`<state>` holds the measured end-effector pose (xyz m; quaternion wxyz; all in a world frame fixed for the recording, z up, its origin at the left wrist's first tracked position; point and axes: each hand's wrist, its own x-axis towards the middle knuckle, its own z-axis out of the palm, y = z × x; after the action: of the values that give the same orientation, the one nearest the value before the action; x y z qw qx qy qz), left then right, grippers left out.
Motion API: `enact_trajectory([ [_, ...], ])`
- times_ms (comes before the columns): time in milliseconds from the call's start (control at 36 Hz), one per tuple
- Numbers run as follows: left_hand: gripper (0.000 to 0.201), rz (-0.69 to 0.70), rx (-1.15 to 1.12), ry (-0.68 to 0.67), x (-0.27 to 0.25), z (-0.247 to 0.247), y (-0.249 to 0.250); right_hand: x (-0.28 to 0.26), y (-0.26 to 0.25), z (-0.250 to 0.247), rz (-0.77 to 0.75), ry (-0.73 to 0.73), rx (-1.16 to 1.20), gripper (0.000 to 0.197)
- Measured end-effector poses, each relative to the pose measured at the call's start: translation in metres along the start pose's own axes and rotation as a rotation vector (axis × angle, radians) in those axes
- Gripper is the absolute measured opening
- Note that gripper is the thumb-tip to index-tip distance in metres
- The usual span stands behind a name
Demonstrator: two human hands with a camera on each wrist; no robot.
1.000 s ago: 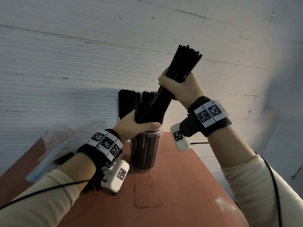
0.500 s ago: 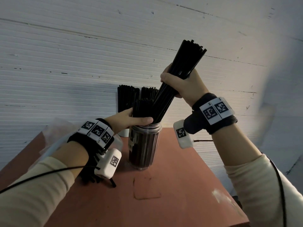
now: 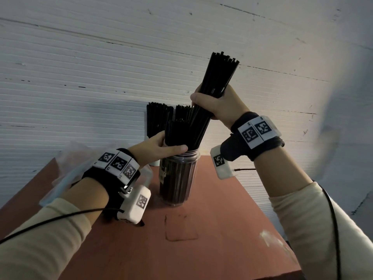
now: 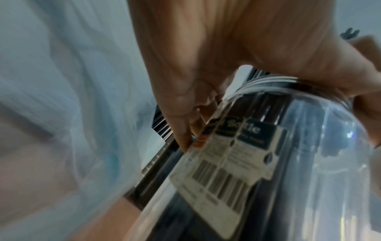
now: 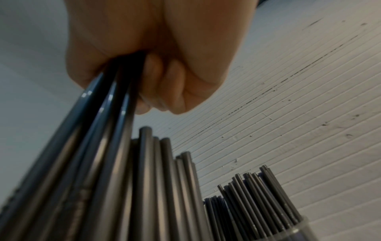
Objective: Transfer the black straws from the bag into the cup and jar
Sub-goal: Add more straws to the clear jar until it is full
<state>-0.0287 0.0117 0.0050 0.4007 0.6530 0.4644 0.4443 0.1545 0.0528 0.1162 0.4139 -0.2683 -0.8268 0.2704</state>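
Right hand [image 3: 217,106] clamped around a tilted bundle of black straws [image 3: 216,77], fingers curled tight on the shafts; same fist confirmed in the right wrist view [image 5: 156,65]. Bundle leaning toward 1 o'clock, lower ends already inside the mouth of the clear jar [image 3: 177,178], upper ends well above the hand. Not yet released.

Left hand [image 3: 161,147] wrapped around the straws already standing in the jar, just above the rim, thumb across the near side, fingers curled round the far side. Left wrist view: fingers [image 4: 181,127] touching the jar neck beside the barcode label [image 4: 226,171]. Judged purpose: holding seated straws aside to make room.

Jar upright on the reddish table [image 3: 212,229], at centre, densely packed and dark through its wall. Cup [image 3: 154,162] behind the jar at 11 o'clock, mostly hidden, only a pale lower part visible; its own full stand of straws [image 3: 158,120] rising above.

Bag [image 3: 66,168] lying at 9 o'clock of the jar, translucent, partly behind the left wrist. Contents not discernible; no dark straws visible through it.

Progress, as judged: late stage. Both containers loaded; held bundle remaining to be seated. Possible remainder in bag: cannot tell.
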Motion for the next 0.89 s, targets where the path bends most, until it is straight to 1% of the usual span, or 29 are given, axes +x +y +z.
enact_trajectory([
  [56,0.053,-0.009,-0.036,-0.005,-0.001,0.001,0.0,0.0,0.003,0.0,0.003,0.008,0.0,0.014],
  [83,0.049,-0.007,-0.055,-0.006,-0.001,0.002,0.0,0.0,0.005,-0.001,0.0,0.013,-0.001,0.014],
  [111,0.051,0.003,-0.062,-0.004,-0.001,0.002,-0.001,0.0,0.006,-0.002,-0.004,0.017,-0.002,0.014],
  [194,0.085,0.028,-0.059,-0.009,-0.004,0.0,-0.002,0.0,0.008,-0.002,-0.015,0.014,-0.013,0.013],
  [222,0.09,0.022,-0.054,-0.018,-0.004,-0.001,-0.004,0.001,0.008,-0.002,-0.018,0.01,-0.017,0.013],
  [250,0.091,0.011,-0.046,-0.027,-0.005,-0.002,-0.005,0.001,0.009,-0.002,-0.019,0.007,-0.019,0.013],
  [306,0.083,-0.003,-0.041,-0.042,-0.007,-0.003,-0.008,0.002,0.009,0.0,-0.017,0.002,-0.032,0.015],
  [361,0.079,-0.006,-0.048,-0.035,-0.007,-0.002,-0.011,0.002,0.011,0.003,-0.012,-0.013,-0.045,0.019],
  [417,0.079,-0.008,-0.057,-0.017,-0.007,0.0,-0.013,0.001,0.013,0.008,0.001,-0.037,-0.04,0.019],
  [472,0.082,-0.004,-0.07,0.017,-0.008,0.001,-0.015,-0.002,0.014,0.013,0.006,-0.059,-0.034,0.018],
  [555,0.093,-0.004,-0.099,0.085,-0.009,0.003,-0.019,-0.006,0.015,0.02,0.026,-0.068,-0.021,0.02],
  [639,0.091,0.011,-0.117,0.129,-0.012,0.009,-0.021,-0.01,0.016,0.024,0.05,-0.057,-0.004,0.02],
  [694,0.09,0.013,-0.162,0.135,-0.015,0.013,-0.021,-0.013,0.016,0.025,0.062,-0.042,0.014,0.02],
  [778,0.095,0.012,-0.176,0.141,-0.016,0.016,-0.02,-0.017,0.015,0.026,0.061,-0.057,0.057,0.018],
  [833,0.097,0.004,-0.169,0.14,-0.016,0.014,-0.019,-0.021,0.015,0.027,0.066,-0.05,0.105,0.024],
  [889,0.098,-0.009,-0.154,0.138,-0.016,0.013,-0.019,-0.023,0.015,0.028,0.074,0.011,0.155,0.036],
])
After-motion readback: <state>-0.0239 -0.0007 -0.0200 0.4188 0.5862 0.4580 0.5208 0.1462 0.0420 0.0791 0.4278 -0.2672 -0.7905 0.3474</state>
